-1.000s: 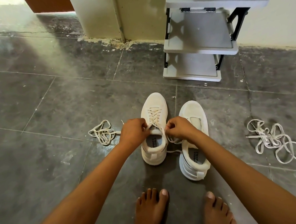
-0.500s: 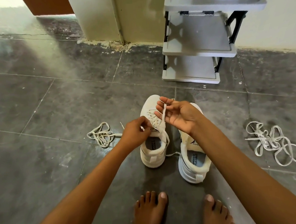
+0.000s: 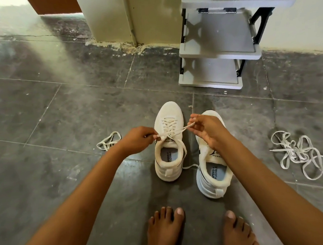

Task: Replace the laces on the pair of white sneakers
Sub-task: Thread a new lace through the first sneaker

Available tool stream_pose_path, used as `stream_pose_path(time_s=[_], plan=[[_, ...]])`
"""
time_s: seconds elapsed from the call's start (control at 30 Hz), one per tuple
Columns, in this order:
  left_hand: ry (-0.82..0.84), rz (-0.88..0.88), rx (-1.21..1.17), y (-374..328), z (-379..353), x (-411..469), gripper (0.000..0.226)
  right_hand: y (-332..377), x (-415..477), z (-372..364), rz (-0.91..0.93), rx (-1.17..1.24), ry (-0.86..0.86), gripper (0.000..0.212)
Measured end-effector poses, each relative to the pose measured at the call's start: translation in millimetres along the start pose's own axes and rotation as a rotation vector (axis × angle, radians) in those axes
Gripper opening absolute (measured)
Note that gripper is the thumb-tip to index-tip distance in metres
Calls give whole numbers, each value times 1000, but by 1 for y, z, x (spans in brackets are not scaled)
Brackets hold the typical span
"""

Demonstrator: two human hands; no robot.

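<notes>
Now we note the left sneaker [image 3: 168, 112] on the floor [image 3: 60, 110], just beside the right sneaker [image 3: 216, 176]. Left hand [image 3: 137, 140] pinches one end of its lace [image 3: 174, 131]; right hand [image 3: 207, 130] pinches the other, strand taut between. Small lace bundle [image 3: 108, 140] left of the pair, lace tangle [image 3: 300, 152] well apart right.
</notes>
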State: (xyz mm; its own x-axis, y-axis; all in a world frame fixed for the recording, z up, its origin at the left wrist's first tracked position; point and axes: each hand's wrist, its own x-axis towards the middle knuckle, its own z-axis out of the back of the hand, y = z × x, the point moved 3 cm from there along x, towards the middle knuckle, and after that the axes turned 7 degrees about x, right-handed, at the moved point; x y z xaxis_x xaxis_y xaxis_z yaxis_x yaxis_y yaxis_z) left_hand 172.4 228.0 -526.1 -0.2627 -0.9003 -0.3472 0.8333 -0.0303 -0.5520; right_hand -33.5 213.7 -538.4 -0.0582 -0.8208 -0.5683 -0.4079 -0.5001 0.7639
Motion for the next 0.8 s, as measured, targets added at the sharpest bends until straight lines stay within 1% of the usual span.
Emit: stream_pose_path(time_s=[0.03, 0.07, 0.13, 0.17, 0.2, 0.23, 0.27, 0.3, 0.37, 0.4, 0.43, 0.47, 0.53, 0.57, 0.63, 0.73, 0.8], plan=[[-62, -2, 72, 3, 3, 2, 19, -2, 0, 3, 43, -194, -17, 19], [-130, 22, 95, 4, 5, 4, 17, -2, 1, 4, 96, -430, -28, 19], [-273, 112, 127, 5, 9, 4, 17, -2, -2, 3, 208, -989, -26, 16], [-328, 142, 159, 3, 10, 4, 18, -3, -5, 1, 252, -1294, -33, 20], [-360, 136, 190, -1, 10, 4, 20, -5, -8, -1, 293, -1543, -48, 27], [-366, 98, 204, -6, 9, 4, 20, -7, -11, -5, 341, -1681, -52, 36], [-336, 45, 210, -12, 8, 4, 19, -7, -14, -11, 397, -1705, -32, 43], [-285, -14, 213, -18, 7, 5, 17, -8, -17, -18, 463, -1648, 33, 46], [-191, -120, 199, -27, 3, 5, 15, -9, -23, -35, 529, -1377, 260, 45], [-174, -158, 174, -29, 1, 5, 19, -11, -25, -42, 500, -1234, 354, 42], [-178, -177, 138, -31, 0, 4, 23, -13, -26, -46, 459, -1123, 401, 38], [-196, -175, 88, -31, 0, 3, 23, -15, -26, -48, 436, -1058, 392, 33], [-256, -128, -34, -29, 0, 1, 14, -16, -22, -43, 407, -982, 296, 26], [-291, -94, -83, -26, 0, 1, 12, -17, -20, -39, 363, -919, 268, 23], [-346, -32, -137, -20, -1, 3, 16, -24, -18, -30, 248, -753, 261, 19], [-361, 53, -78, -6, -6, 5, 13, -32, -15, -22, 161, -608, 216, 10], [-284, 92, -8, 3, -16, 4, 19, -34, -14, -20, 185, -594, 167, 7]])
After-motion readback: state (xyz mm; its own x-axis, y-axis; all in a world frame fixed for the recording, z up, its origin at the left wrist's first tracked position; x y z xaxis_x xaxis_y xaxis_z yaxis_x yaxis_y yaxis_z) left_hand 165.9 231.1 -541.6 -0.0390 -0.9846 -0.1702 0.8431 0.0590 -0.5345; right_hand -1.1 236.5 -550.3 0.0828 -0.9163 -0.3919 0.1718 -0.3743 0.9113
